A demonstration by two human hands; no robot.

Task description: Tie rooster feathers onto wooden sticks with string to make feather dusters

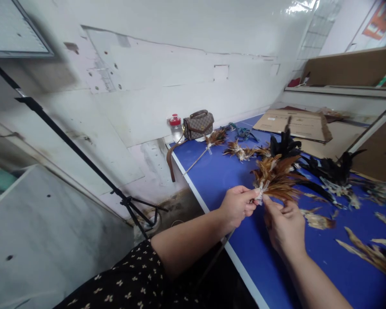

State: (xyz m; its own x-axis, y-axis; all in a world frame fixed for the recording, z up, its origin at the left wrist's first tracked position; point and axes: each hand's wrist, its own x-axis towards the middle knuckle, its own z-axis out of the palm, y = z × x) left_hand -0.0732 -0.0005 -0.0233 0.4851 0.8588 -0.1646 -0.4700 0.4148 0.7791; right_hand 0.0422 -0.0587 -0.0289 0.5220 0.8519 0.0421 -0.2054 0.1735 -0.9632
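In the head view, my left hand point(239, 207) is closed around the stick of a feather duster point(275, 176). Its brown feathers fan out up and to the right, away from my fingers. A whitish wrapping point(262, 191) surrounds the feather bases at the head of the stick. My right hand point(286, 227) pinches at this wrapping from the right, its thumb and index finger close to my left fingertips. Below my left hand the thin stick slants down past the table edge. The exact contact under my right fingertips is partly hidden.
On the blue table point(225, 171) lie black feather bunches point(339, 169), loose pale feathers point(318, 219) and another feather duster point(215, 138). A handbag point(198, 125), a red-lidded bottle point(176, 128) and flattened cardboard point(292, 124) are farther back. A black tripod point(83, 150) stands left.
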